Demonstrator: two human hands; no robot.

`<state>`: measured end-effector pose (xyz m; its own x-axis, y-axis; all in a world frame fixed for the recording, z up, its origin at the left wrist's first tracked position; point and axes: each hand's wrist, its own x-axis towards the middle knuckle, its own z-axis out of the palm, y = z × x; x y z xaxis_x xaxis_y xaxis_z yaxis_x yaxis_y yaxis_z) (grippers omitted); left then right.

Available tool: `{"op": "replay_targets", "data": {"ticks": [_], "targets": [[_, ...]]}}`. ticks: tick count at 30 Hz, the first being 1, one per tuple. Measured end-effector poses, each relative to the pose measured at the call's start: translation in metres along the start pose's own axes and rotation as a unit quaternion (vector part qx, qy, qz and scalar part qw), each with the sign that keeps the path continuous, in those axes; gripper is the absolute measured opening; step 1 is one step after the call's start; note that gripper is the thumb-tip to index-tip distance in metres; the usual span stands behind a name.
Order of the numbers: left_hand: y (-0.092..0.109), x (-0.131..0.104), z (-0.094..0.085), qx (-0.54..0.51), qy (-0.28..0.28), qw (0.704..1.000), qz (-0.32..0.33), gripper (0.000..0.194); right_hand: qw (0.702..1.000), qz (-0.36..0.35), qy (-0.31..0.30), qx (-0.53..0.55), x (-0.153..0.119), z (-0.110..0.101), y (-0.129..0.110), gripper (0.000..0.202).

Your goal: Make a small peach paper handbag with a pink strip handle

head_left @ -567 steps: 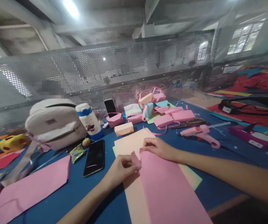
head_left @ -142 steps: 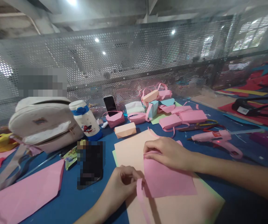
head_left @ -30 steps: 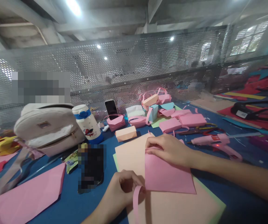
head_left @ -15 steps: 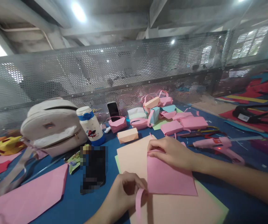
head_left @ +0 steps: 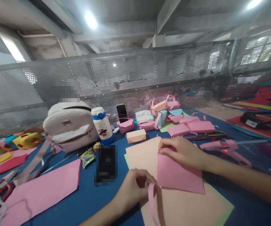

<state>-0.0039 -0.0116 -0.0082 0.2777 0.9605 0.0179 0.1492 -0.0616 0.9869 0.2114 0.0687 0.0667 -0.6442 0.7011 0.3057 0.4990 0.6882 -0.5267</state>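
My left hand (head_left: pixel 137 185) pinches a narrow pink paper strip (head_left: pixel 151 201) close to the lower left corner of a pink paper sheet (head_left: pixel 180 177). The strip's free end curls down toward the bottom of the view. At the sheet's upper left corner, the bent fingers of my right hand (head_left: pixel 184 153) are closed on its edge. Beneath lies a stack of larger sheets: a peach sheet (head_left: pixel 178 207) on top, a green sheet (head_left: pixel 226 210) showing at its edges. Whether the strip is joined to the pink sheet is hidden by my left fingers.
A pink glue gun (head_left: pixel 229 147) with a red light lies right, near pliers (head_left: pixel 196 137). Folded pink paper boxes (head_left: pixel 200 126) stand behind. A white backpack (head_left: pixel 69 125), a bottle (head_left: pixel 103 127) and a large pink sheet (head_left: pixel 48 188) are on the left.
The view has swung a little to the left, so everything sits further right in it. Both hands keep their grips on the strip and the sheet.
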Motion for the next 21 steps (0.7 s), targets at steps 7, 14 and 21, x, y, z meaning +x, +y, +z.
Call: {"op": "replay_targets", "data": {"ticks": [7,14,21], "targets": [[-0.006,0.000,-0.001,0.031,-0.017,0.999,0.007,0.017,0.997,-0.033,0.047,-0.043,0.019,-0.018,-0.007,0.018],[-0.007,-0.001,-0.001,0.035,-0.008,0.999,0.023,0.018,0.973,-0.125,0.131,-0.145,0.080,-0.050,-0.017,0.017],[-0.001,-0.001,-0.001,0.040,-0.007,0.998,0.042,0.019,0.949,-0.131,0.218,-0.188,0.144,-0.055,-0.025,0.024]]}}
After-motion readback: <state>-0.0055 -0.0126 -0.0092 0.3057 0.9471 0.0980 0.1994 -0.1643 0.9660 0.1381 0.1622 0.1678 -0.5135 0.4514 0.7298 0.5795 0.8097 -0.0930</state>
